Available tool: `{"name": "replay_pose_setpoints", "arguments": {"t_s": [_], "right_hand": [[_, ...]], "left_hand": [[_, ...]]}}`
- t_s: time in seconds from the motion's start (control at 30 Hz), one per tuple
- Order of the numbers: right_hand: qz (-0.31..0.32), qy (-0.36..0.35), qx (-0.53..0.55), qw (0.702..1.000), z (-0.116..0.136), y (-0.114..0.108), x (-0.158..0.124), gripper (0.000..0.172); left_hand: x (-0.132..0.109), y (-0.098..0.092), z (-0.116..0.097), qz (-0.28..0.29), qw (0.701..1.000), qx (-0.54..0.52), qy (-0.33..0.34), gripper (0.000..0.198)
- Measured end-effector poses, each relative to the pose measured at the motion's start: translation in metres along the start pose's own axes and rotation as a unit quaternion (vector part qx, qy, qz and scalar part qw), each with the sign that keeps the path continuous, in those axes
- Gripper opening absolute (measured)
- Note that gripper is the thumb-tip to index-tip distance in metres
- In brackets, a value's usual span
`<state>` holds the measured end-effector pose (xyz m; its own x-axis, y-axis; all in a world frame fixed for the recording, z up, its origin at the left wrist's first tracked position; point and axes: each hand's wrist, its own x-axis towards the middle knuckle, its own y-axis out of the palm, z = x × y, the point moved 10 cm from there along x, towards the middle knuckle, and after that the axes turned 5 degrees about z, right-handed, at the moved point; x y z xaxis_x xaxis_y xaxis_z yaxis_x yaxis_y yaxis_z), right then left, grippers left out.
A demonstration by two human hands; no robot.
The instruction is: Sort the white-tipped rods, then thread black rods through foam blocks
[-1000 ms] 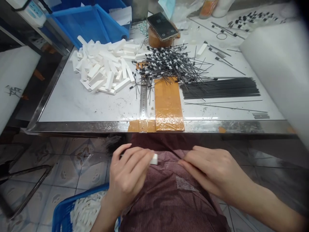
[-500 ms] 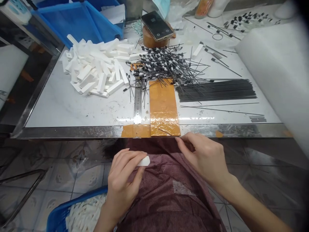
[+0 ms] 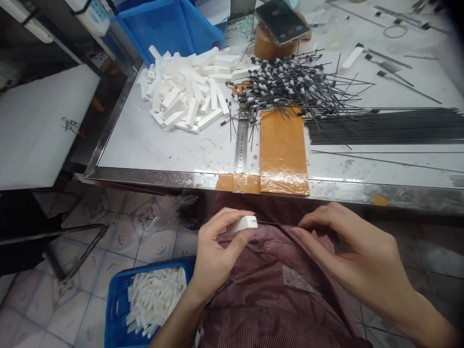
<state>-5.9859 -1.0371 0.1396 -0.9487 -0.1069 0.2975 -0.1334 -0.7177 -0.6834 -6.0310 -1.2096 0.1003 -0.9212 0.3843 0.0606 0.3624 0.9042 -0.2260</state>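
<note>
My left hand (image 3: 217, 246) is closed on a small white block (image 3: 243, 224), held over my lap just below the table's edge. My right hand (image 3: 348, 251) pinches a thin black rod (image 3: 277, 224) whose tip meets the end of the block. Both hands hover over red checked cloth (image 3: 275, 290). On the table above lie a heap of white blocks (image 3: 188, 92), a tangle of black rods with white beads (image 3: 293, 79) and a bundle of straight black rods (image 3: 387, 126).
A steel ruler (image 3: 241, 140) and an orange taped pad (image 3: 282, 150) lie at the table's front edge. A blue basket (image 3: 116, 309) with white blocks stands on the tiled floor at my left. A blue bin (image 3: 170, 24) and a phone (image 3: 281, 20) sit at the back.
My right hand came back from the table edge with a thin rod to the block in my left hand. The view shifted left and down.
</note>
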Motion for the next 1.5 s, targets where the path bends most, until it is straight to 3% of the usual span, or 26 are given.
{"name": "replay_pose_setpoints", "arguments": {"t_s": [0.17,0.3,0.37,0.47,0.57,0.73,0.8,0.87,0.93,0.97,1.03,1.1,1.2,1.5], "right_hand": [[0.009,-0.012,-0.029,0.999,0.004,0.000,0.000,0.010],[0.023,-0.035,-0.076,0.996,0.006,-0.002,0.000,0.011],[0.033,-0.057,-0.118,0.991,0.009,-0.003,-0.001,0.012],[0.041,-0.104,-0.188,0.976,0.018,-0.007,-0.002,0.012],[0.050,-0.162,-0.237,0.957,0.032,-0.008,-0.002,0.017],[0.075,-0.224,-0.270,0.933,0.048,0.000,0.007,0.031],[0.085,-0.240,-0.273,0.928,0.053,0.006,0.013,0.033],[0.074,-0.263,-0.267,0.924,0.060,0.008,0.019,0.029],[0.044,-0.285,-0.244,0.926,0.067,0.009,0.026,0.023],[0.029,-0.289,-0.228,0.929,0.069,0.010,0.029,0.022],[0.020,-0.273,-0.207,0.939,0.066,0.018,0.039,0.023],[0.035,-0.235,-0.215,0.947,0.055,0.033,0.050,0.026],[0.072,-0.181,-0.250,0.948,0.038,0.058,0.063,0.034],[0.146,-0.152,-0.310,0.927,0.021,0.084,0.080,0.047]], "left_hand": [[-0.001,0.001,-0.002,0.008,1.000,0.001,0.010,0.017],[0.000,0.001,-0.019,-0.001,0.990,0.115,0.083,0.022],[-0.001,0.003,-0.033,-0.006,0.969,0.201,0.146,0.027],[-0.007,0.014,-0.052,0.007,0.913,0.333,0.234,0.034],[-0.013,0.027,-0.062,0.029,0.868,0.409,0.281,0.037],[-0.017,0.033,-0.068,0.030,0.866,0.405,0.293,0.035],[-0.017,0.029,-0.064,0.021,0.887,0.373,0.270,0.033],[-0.013,0.020,-0.047,0.013,0.931,0.308,0.194,0.027],[-0.009,0.005,-0.009,-0.005,0.982,0.182,0.038,0.016],[-0.010,-0.001,0.016,-0.019,0.994,0.093,-0.060,0.012],[-0.022,0.000,0.062,-0.053,0.967,-0.110,-0.224,0.019],[-0.032,0.008,0.088,-0.088,0.911,-0.255,-0.311,0.027],[-0.033,0.016,0.100,-0.122,0.874,-0.327,-0.338,0.029],[-0.007,0.018,0.097,-0.135,0.857,-0.373,-0.330,0.026]]}}
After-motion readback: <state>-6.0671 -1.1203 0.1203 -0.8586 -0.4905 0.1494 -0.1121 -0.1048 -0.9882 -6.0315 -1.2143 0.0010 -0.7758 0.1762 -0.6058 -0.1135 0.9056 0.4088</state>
